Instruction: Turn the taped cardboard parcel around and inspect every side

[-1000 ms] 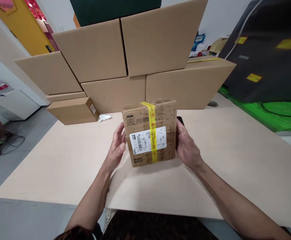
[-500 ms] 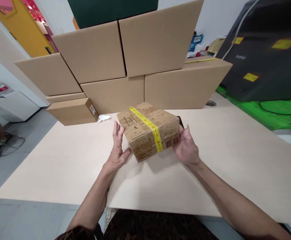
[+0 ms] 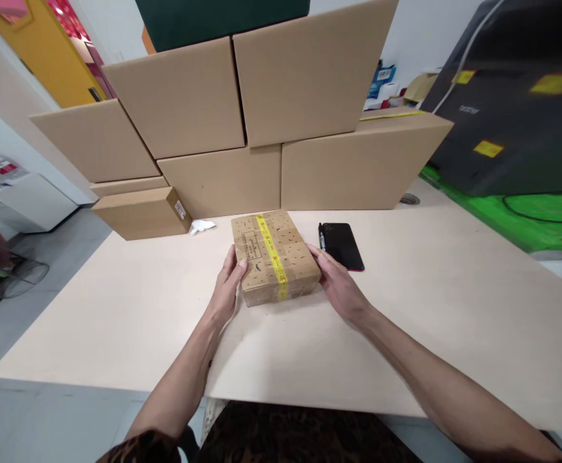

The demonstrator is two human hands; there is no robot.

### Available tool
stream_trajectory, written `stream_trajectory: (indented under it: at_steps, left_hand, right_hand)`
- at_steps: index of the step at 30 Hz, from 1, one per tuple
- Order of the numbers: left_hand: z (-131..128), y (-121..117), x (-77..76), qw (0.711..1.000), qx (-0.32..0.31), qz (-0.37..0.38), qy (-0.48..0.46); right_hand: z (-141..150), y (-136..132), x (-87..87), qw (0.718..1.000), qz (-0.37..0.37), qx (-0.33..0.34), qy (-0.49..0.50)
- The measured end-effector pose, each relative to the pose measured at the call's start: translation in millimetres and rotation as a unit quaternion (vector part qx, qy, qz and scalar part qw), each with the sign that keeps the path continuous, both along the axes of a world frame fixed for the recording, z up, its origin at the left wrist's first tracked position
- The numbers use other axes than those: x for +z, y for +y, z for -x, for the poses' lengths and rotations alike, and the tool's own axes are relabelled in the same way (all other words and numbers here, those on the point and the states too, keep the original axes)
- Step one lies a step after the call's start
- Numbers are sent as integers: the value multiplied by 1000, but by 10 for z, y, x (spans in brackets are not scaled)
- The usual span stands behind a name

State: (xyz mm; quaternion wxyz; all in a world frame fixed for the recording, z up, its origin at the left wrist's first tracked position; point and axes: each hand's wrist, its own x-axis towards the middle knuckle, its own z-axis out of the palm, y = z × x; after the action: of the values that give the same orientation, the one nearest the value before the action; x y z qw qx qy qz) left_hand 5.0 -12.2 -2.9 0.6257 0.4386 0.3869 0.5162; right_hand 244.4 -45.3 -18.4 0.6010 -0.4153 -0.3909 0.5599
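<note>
A brown cardboard box [image 3: 300, 247] with small dark marks and a strip of yellow tape [image 3: 272, 251] across it lies flat on the pale table. My left hand [image 3: 227, 286] grips its left side, the thumb over the top edge. Against the right side presses my right hand [image 3: 339, 283], its fingers partly hidden behind the corner. Just right of the box are a black phone or tablet [image 3: 346, 244] and a dark marker pen [image 3: 322, 238] along its left edge.
Large plain cartons [image 3: 218, 180] are stacked along the table's back, a dark green box [image 3: 223, 22] on top. A smaller carton [image 3: 136, 215] and a crumpled white scrap [image 3: 202, 226] sit at back left. A dark machine [image 3: 517, 116] stands at right on a green surface [image 3: 522, 222].
The box was tilted and raised; now it rests flat, turned a little. Both hands have closed in on its sides. The black device and pen have come into view.
</note>
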Motion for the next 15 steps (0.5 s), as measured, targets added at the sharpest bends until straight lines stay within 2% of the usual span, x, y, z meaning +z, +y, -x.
stream_trajectory:
  at_steps: [6, 8, 12, 15]
  left_hand:
    - [90, -81, 45, 988, 38, -148, 12]
    - [92, -108, 51, 985, 58, -160, 23]
    - [66, -113, 107, 995, 63, -78, -10]
    - [74, -65, 134, 996, 49, 12, -78]
  right_hand:
    - [-32, -20, 116, 997, -54, -15, 62]
    - [-61, -32, 139, 995, -59, -9, 78]
    - [-110, -66, 161, 994, -84, 3, 77]
    - [-111, -84, 164, 991, -132, -8, 11]
